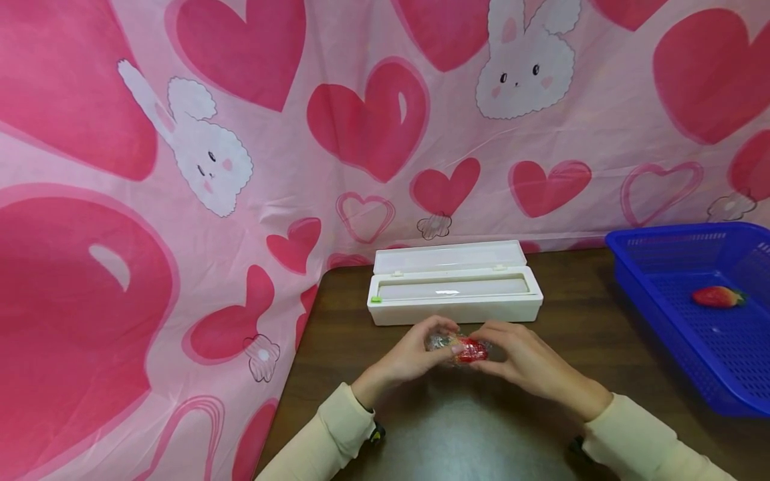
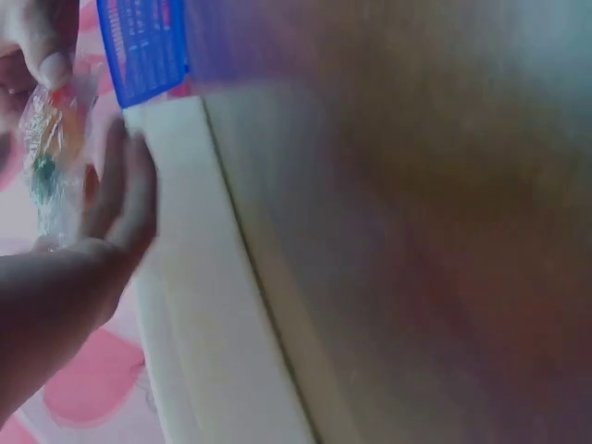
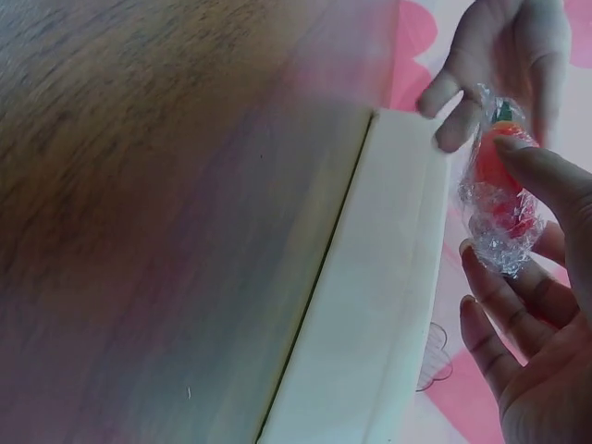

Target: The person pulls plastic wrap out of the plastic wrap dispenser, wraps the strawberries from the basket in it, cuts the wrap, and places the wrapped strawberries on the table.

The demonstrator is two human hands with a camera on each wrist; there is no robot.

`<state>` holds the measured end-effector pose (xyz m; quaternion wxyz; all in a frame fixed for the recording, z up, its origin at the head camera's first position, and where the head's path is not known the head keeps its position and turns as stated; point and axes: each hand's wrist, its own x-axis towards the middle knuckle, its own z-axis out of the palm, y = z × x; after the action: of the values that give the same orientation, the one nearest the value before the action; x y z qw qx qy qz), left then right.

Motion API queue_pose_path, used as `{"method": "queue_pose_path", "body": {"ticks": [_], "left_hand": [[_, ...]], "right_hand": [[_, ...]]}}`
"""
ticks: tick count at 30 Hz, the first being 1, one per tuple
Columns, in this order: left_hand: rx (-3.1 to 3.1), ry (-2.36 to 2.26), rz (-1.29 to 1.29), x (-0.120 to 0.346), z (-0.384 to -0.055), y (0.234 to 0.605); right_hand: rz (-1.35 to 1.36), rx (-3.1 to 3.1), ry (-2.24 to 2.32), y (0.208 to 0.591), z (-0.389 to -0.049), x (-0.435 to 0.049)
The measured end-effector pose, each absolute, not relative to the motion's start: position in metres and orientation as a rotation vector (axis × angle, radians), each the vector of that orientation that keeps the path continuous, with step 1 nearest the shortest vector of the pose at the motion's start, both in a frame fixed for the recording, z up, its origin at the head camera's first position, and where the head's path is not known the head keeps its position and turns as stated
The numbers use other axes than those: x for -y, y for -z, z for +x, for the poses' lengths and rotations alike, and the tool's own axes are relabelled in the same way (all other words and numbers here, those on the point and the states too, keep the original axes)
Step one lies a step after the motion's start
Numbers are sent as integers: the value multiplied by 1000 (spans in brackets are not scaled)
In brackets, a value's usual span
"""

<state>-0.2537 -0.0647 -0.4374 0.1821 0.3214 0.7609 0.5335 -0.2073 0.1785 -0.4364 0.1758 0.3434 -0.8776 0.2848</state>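
A red strawberry (image 1: 472, 350) wrapped in crinkled clear film is held above the table between both hands. My left hand (image 1: 416, 349) has its thumb across the near side of the film, with its fingers behind the left end. From the right, my right hand (image 1: 522, 355) pinches the other end between thumb and fingers. In the right wrist view, the right thumb presses on the wrapped strawberry (image 3: 499, 171), whose green leaf end points toward the left hand (image 3: 504, 69). The left wrist view shows the bundle (image 2: 57, 153) partly hidden by fingers.
Behind the hands a white film dispenser box (image 1: 454, 310) stands with its lid (image 1: 451, 257) raised and a roll inside. A blue plastic basket (image 1: 662, 327) at the right contains an unwrapped strawberry (image 1: 718, 296). A pink heart-patterned cloth (image 1: 283, 160) hangs behind and left of the brown table (image 1: 337, 334).
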Motion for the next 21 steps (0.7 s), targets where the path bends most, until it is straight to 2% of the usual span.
{"method": "queue_pose_path", "body": {"ticks": [7, 10, 21], "left_hand": [[-2804, -652, 1321, 59, -245, 428], [-2950, -399, 1405, 53, -241, 429], [-2990, -499, 1442, 55, -239, 431]], "right_hand": [[953, 2508, -821, 435, -206, -179], [976, 2510, -849, 435, -207, -177], [1036, 2490, -851, 436, -208, -177]]}}
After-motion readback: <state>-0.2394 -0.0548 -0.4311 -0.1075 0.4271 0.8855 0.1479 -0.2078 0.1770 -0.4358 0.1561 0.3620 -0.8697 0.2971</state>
